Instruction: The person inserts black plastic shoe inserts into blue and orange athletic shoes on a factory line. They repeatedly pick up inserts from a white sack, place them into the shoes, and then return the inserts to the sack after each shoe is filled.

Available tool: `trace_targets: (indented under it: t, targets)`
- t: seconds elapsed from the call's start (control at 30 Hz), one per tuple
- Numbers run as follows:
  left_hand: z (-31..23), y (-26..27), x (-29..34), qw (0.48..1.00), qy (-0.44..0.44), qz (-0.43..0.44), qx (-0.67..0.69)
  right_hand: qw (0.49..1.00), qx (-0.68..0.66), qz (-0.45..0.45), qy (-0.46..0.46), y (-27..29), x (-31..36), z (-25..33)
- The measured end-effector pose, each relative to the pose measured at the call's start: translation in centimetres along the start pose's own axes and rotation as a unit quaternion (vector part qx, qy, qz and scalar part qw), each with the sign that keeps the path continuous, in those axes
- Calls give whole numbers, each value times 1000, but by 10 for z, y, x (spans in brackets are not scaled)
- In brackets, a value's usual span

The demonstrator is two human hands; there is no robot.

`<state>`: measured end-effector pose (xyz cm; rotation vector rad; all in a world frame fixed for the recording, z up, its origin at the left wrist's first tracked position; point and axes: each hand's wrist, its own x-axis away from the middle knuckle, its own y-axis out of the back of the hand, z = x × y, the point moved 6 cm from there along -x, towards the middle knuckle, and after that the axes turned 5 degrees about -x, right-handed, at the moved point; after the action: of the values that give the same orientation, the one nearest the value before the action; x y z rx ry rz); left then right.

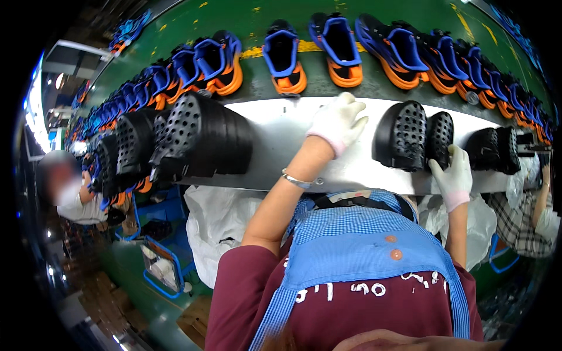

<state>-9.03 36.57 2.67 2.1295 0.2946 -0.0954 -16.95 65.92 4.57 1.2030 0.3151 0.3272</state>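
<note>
Both my hands wear white gloves. My left hand (339, 124) is over the bare metal shelf, fingers partly bent and apart, with nothing visible in them. My right hand (453, 179) grips the near end of a narrow black perforated shoe-shaped block (440, 133), fingers on either side of it. Directly left of that stands a wider black perforated block (404, 136). Beyond the shelf, black, blue and orange sneakers (339, 50) stand in a long row, heels toward me; a single sneaker (282, 58) is just left of it.
More black blocks (205, 137) crowd the left of the metal shelf (281, 126), and others (494, 149) stand at the right. White plastic bags (216, 225) hang below the shelf. A person (79, 196) is at far left, another in a plaid sleeve (521, 225) at right.
</note>
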Motion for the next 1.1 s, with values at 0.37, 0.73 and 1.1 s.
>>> trace_targets:
  t: [0.37,0.73,1.1]
  targets:
    - [-18,14,-13,956,17,-15,292,985,-152,-40,69,59,-3,42]
    - [-25,11,-12,734,66,42,674,937,-234,75,248,34,-37,161]
    - [19,6,-42,823,179,44,538,963,-111,110,220,13,-99,159]
